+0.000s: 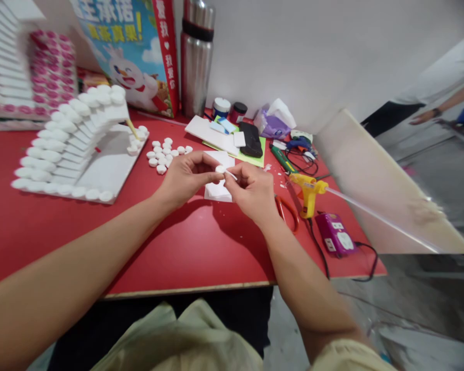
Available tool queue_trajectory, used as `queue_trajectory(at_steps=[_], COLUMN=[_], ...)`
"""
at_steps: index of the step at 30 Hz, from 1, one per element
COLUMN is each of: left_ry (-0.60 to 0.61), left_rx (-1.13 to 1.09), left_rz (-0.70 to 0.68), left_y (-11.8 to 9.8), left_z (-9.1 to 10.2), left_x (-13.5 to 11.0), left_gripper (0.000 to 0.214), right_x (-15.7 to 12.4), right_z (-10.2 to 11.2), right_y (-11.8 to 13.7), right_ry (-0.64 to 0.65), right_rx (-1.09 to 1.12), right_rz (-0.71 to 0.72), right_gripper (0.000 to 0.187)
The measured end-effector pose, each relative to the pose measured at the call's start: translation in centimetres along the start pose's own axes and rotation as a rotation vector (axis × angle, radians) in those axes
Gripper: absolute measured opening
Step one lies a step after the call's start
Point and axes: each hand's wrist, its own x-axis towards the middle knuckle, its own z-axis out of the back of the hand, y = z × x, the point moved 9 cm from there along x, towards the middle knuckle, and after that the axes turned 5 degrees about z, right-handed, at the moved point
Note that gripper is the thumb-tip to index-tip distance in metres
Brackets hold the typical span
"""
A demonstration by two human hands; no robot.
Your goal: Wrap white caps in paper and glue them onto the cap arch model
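My left hand point(187, 178) pinches a small white foam disc point(219, 168) between thumb and fingers above the red table point(62, 226). My right hand point(251, 190) is closed on a thin white stick point(230, 175) whose end touches the disc. Both hands hover over a white foam square point(217, 191). A pile of several white discs point(164, 153) lies just left of my left hand. Further left stands a white stepped foam model point(77, 144) edged with white discs.
A yellow glue gun point(308, 191), red-handled scissors point(288, 208) and a purple power strip point(335, 234) lie right of my hands. Behind are a black phone point(251, 139), foam sheets, small jars, a steel flask point(196, 56) and a poster. Another person's arm point(444, 103) shows far right.
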Motion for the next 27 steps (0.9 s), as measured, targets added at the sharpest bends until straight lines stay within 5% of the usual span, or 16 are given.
queue_trajectory(at_steps=[10, 19, 27], left_ry=[0.009, -0.055, 0.019], left_rx=[0.145, 0.118, 0.165], left_rz=[-0.074, -0.082, -0.056], left_y=[-1.3, -0.8, -0.6], left_z=[-0.2, -0.1, -0.3], left_x=[-0.1, -0.5, -0.2], left_gripper=[0.017, 0.031, 0.026], right_x=[-0.1, -0.1, -0.2], right_z=[-0.5, -0.7, -1.2], right_y=[-0.5, -0.1, -0.8], right_ry=[0.072, 0.159, 0.17], right_rx=[-0.017, 0.037, 0.143], right_rz=[-0.043, -0.069, -0.131], right_gripper=[0.016, 0.017, 0.018])
